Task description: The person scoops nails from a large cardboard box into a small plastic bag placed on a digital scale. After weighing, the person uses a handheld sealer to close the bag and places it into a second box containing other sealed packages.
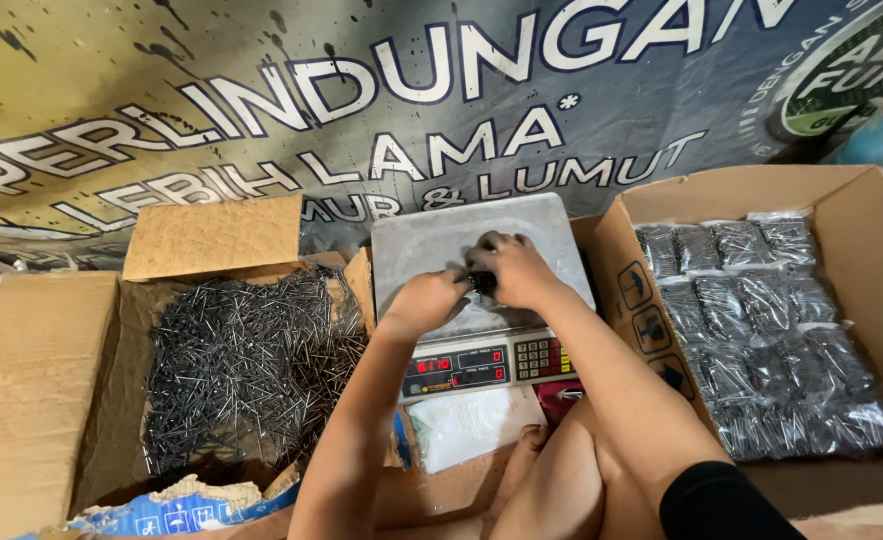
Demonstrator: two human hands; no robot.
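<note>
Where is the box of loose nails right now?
In the head view the cardboard box of loose nails sits on the person's left, flap open, right beside the digital scale where both hands work.

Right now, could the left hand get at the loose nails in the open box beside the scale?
Probably yes. The left hand rests on the scale, right beside the open box of loose nails. The box's flaps are folded back and nothing covers the nails.
</note>
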